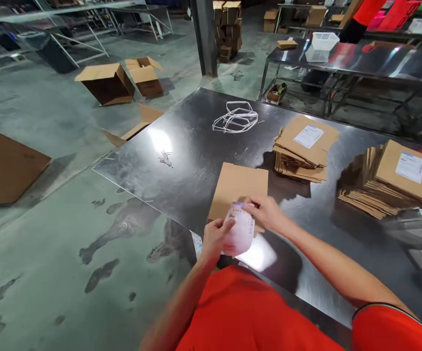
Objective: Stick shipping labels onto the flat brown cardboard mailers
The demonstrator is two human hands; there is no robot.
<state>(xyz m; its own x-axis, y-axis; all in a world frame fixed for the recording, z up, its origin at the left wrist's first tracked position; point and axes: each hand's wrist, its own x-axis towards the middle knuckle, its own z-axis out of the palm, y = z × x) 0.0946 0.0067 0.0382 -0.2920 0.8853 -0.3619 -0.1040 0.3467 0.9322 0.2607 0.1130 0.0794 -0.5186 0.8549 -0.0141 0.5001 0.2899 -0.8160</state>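
Observation:
A printed white label (240, 231), slightly curled and blurred, is held between my two hands in front of my body. My left hand (214, 239) grips its left edge, thumb on top. At the label's upper right corner, the fingers of my right hand (265, 212) pinch together. Under the hands, a plain brown cardboard mailer (242, 183) lies flat on the metal table (182, 190). Another piece of printed paper (197, 242) pokes out at the table's near edge, left of my left wrist.
Two stacks of labelled cardboard mailers, a nearer-centre stack (308, 144) and a right stack (403, 178), stand on the table. White strapping (236, 119) and a small scrap (165, 158) lie farther back. Open boxes (105, 84) sit on the floor, near a dark pillar (204, 39).

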